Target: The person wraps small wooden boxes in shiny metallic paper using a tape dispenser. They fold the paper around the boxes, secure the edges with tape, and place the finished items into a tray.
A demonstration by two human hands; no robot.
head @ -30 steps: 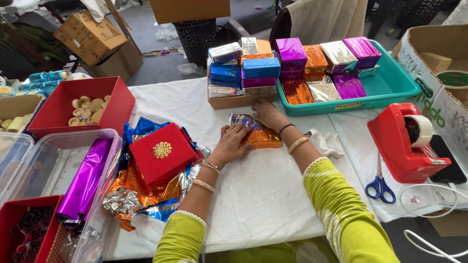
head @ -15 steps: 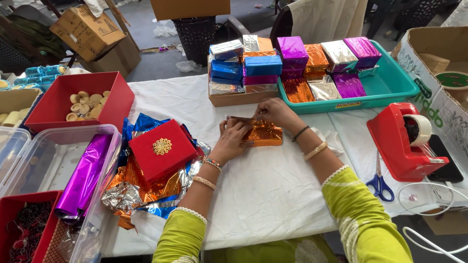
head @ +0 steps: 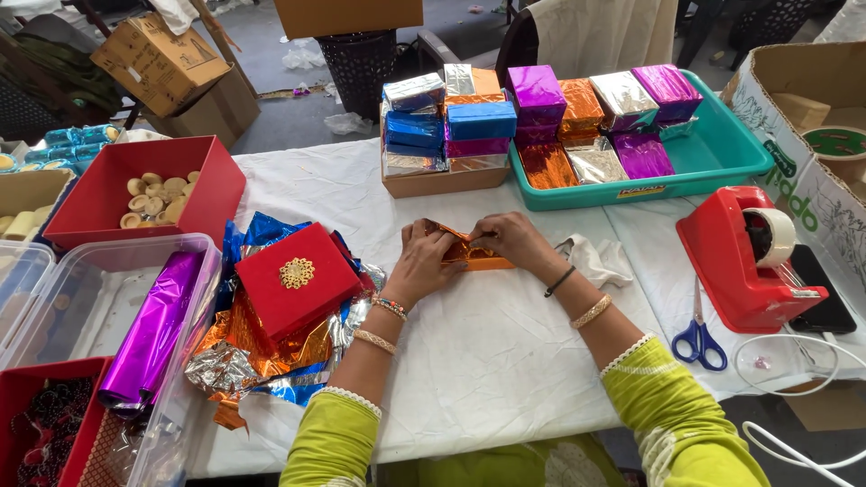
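Note:
A small box half wrapped in shiny orange foil (head: 475, 256) lies on the white tablecloth (head: 487, 361) in the middle of the table. My left hand (head: 421, 264) presses on its left end, fingers folding the foil. From the right, my right hand (head: 511, 238) pinches the foil flap on top of the same box. Both wrists wear bangles and the sleeves are lime green.
A red lidded box with a gold ornament (head: 298, 280) sits on crumpled foil sheets at left. A teal tray (head: 722, 149) and a cardboard tray (head: 442, 183) hold several wrapped boxes. A red tape dispenser (head: 749, 257) and blue scissors (head: 699, 341) lie at right. A purple foil roll (head: 149, 338) rests in a clear bin.
The orange foil has been folded tighter over the box. My right hand has slid left onto the top flap, and both hands now meet over the box.

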